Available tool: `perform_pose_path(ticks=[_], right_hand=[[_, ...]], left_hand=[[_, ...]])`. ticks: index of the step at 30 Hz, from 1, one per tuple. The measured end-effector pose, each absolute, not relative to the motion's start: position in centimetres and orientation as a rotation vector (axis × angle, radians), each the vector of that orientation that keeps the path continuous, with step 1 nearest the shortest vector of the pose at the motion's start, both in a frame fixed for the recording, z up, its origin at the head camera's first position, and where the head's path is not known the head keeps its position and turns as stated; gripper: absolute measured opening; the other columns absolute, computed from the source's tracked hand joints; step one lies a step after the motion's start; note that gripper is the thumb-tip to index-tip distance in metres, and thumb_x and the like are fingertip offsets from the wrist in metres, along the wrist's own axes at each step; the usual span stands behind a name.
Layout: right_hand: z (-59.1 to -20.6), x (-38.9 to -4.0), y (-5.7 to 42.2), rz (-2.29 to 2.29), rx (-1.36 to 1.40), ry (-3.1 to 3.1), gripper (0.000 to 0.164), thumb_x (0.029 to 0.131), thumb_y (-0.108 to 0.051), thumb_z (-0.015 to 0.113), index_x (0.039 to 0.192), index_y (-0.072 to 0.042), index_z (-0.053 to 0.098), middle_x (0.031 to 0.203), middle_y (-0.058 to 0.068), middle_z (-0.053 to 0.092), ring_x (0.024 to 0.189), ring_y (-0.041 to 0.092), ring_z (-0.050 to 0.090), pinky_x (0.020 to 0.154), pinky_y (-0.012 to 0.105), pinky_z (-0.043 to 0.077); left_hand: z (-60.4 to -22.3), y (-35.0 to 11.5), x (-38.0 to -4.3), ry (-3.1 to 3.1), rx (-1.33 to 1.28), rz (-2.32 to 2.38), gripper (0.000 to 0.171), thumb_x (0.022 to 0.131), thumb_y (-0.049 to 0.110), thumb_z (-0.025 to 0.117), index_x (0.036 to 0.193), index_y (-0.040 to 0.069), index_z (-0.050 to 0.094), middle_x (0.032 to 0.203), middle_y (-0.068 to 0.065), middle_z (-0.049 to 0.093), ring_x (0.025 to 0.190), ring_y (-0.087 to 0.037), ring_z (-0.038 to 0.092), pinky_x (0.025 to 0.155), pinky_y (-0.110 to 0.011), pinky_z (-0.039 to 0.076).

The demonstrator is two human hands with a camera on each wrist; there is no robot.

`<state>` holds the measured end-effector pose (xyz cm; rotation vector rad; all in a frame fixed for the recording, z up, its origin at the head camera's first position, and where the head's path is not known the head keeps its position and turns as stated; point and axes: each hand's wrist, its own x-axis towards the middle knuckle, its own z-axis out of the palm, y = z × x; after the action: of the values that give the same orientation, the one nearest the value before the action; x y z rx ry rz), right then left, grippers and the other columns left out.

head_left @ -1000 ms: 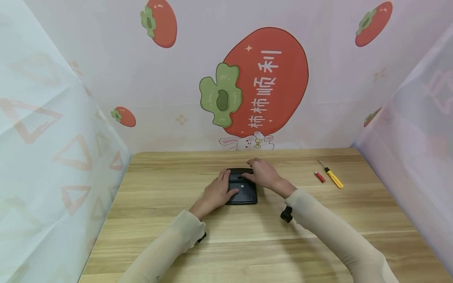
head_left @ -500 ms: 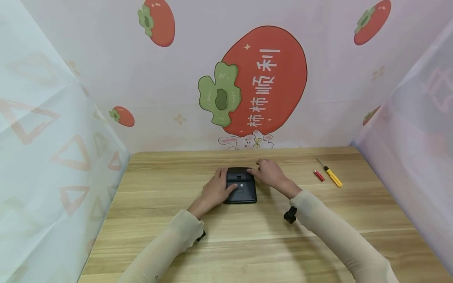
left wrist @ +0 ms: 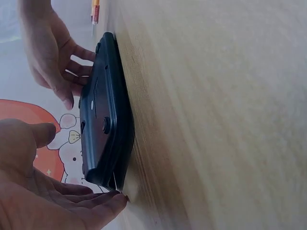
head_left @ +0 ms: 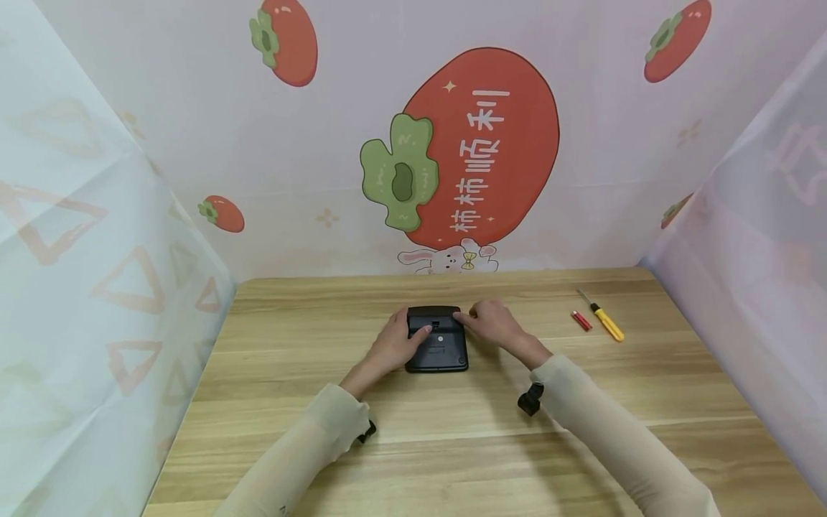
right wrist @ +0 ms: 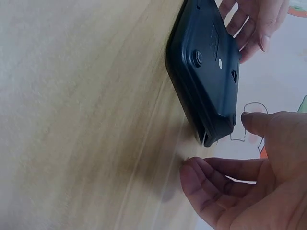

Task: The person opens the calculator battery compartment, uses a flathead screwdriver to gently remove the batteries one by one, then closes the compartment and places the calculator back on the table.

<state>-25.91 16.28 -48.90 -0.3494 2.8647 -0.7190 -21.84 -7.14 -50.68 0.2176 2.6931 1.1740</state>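
Observation:
A black calculator (head_left: 439,355) lies underside up on the table, its small latch opening and round rubber feet showing in the wrist views. My left hand (head_left: 393,346) is at its left edge; the fingertips appear to touch the rim, while the thumb hovers over the back, apart from it in the left wrist view. By the upper right corner is my right hand (head_left: 496,324). Its thumb points at that corner, and its bent fingers stand just off the edge with nothing visible between them. In the right wrist view, a narrow gap shows along the calculator's near end.
A yellow-handled screwdriver (head_left: 607,323) lies on the right of the wood-grain table (head_left: 297,330), beside a small red battery (head_left: 581,320). A printed cloth (head_left: 310,237) hangs behind the far edge, with more at both sides.
My right hand has left the latch area and moved to the calculator's upper right corner. My left thumb has risen from the calculator's middle toward its latch. The screwdriver and battery have stayed put.

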Motion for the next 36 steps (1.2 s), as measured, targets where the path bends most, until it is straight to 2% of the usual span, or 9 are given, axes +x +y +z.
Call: perform_pose_path(ticks=[4,12,18,23,28,36], right_hand=[[-49.2,-25.8,16.3,-0.746,-0.336,2.852,0.051,0.107,-0.043,0.062,0.076,-0.004,0.074,0.053,-0.004,0.041,0.049,0.012,0.038,0.05,0.026,0.027],[-49.6,-25.8,16.0,-0.775,-0.328,2.839,0.053,0.108,-0.043,0.06,0.07,-0.007,0.069,0.054,-0.005,0.039,0.05,0.012,0.036,0.051,0.026,0.026],[-49.7,-25.6,15.8,-0.818,-0.318,2.831,0.047,0.109,-0.041,0.06,0.084,-0.005,0.077,0.057,-0.004,0.043,0.053,0.013,0.04,0.053,0.027,0.029],[-49.8,-25.5,15.4,-0.811,-0.316,2.85,0.044,0.109,-0.039,0.06,0.085,-0.006,0.077,0.06,-0.003,0.046,0.055,0.014,0.043,0.054,0.027,0.032],[-49.9,-25.3,15.0,-0.837,-0.311,2.869,0.04,0.108,-0.036,0.063,0.093,-0.004,0.08,0.063,-0.002,0.049,0.057,0.014,0.045,0.055,0.027,0.033],[-50.0,-25.1,14.7,-0.873,-0.296,2.861,0.042,0.107,-0.034,0.065,0.076,-0.007,0.07,0.058,-0.003,0.045,0.053,0.012,0.042,0.052,0.025,0.03]], left_hand=[[-50.6,-7.2,-21.8,2.683,0.233,1.187,0.078,0.111,0.04,0.055,0.161,-0.012,0.027,0.164,-0.033,0.035,0.153,-0.046,0.036,0.123,-0.058,0.034],[-50.5,-7.2,-21.6,2.645,0.233,1.24,0.074,0.112,0.038,0.054,0.16,-0.013,0.029,0.162,-0.034,0.036,0.153,-0.046,0.035,0.123,-0.058,0.033],[-50.9,-7.1,-21.8,2.646,0.239,1.246,0.074,0.112,0.037,0.054,0.161,-0.012,0.029,0.163,-0.033,0.037,0.153,-0.046,0.035,0.123,-0.057,0.033],[-51.1,-6.9,-21.8,2.642,0.212,1.241,0.075,0.111,0.038,0.054,0.161,-0.013,0.028,0.164,-0.033,0.035,0.154,-0.046,0.034,0.124,-0.057,0.033],[-50.9,-6.8,-21.7,2.641,0.194,1.248,0.075,0.111,0.039,0.054,0.161,-0.012,0.028,0.164,-0.033,0.035,0.154,-0.046,0.034,0.124,-0.057,0.033],[-50.8,-6.8,-21.7,2.65,0.202,1.249,0.074,0.111,0.037,0.055,0.16,-0.014,0.03,0.162,-0.034,0.037,0.153,-0.046,0.036,0.123,-0.058,0.035]])
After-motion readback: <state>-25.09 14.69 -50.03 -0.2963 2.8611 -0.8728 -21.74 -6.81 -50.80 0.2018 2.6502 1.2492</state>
